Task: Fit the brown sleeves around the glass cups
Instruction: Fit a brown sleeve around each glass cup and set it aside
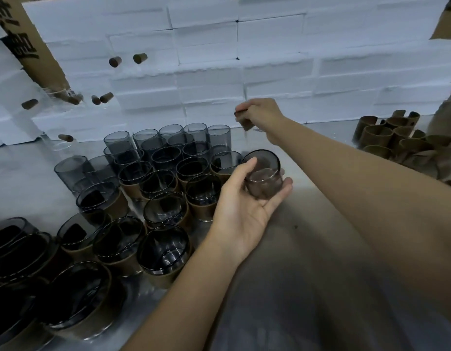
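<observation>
My left hand point(244, 198) cradles a bare glass cup point(263, 173) for sleeving while my right hand point(263, 115) pinches what looks like a brown sleeve point(246, 122).

A wall of stacked white foam blocks point(244, 59) stands along the far edge of the shiny metal table point(308, 249). A printed cardboard box point(29, 41) leans at the upper left, and small brown corks point(140, 58) appear scattered near it.

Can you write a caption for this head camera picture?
Left hand cradles a glass cup while right hand pinches a brown piece.
</observation>
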`<state>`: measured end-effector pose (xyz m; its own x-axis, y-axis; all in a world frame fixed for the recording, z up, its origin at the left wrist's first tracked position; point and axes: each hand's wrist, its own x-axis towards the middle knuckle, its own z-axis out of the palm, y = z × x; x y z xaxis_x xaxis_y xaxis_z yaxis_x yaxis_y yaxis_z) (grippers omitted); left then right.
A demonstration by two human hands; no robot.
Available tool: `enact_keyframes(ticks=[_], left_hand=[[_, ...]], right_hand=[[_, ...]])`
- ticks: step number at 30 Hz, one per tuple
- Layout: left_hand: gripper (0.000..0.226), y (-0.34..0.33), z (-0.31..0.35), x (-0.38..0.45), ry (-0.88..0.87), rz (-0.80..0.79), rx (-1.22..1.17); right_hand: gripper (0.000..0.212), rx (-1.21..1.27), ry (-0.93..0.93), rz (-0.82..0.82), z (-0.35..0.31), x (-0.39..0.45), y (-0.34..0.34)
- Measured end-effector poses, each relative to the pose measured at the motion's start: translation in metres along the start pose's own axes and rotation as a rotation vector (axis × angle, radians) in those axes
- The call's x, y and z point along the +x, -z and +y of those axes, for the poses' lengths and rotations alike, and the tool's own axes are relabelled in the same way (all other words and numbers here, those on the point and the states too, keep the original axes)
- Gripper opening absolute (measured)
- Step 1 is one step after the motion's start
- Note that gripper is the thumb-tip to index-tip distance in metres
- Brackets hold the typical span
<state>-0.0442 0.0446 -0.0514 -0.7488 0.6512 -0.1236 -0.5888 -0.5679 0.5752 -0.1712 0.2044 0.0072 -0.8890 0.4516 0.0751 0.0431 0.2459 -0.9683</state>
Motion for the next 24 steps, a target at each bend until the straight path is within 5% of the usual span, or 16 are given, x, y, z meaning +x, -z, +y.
enact_keyframes(ticks=[2,5,14,24], left_hand=[[0.014,-0.001,-0.001,0.001,0.002,-0.02,-0.002],[0.031,-0.004,-0.004,0.0,-0.036,-0.028,0.101],[0.089,-0.025,-0.009,-0.014,-0.117,0.078,0.419],[0.086,-0.025,-0.02,-0.027,-0.16,-0.018,0.522]], right_hand=[[0.032,-0.078,0.07,-0.031,-0.009,-0.02,0.018],[0.045,-0.176,0.105,-0.074,-0.025,-0.062,0.047],[0.018,-0.376,0.339,0.114,-0.015,-0.209,0.085],[0.016,-0.418,0.417,0.182,0.028,-0.25,0.061]])
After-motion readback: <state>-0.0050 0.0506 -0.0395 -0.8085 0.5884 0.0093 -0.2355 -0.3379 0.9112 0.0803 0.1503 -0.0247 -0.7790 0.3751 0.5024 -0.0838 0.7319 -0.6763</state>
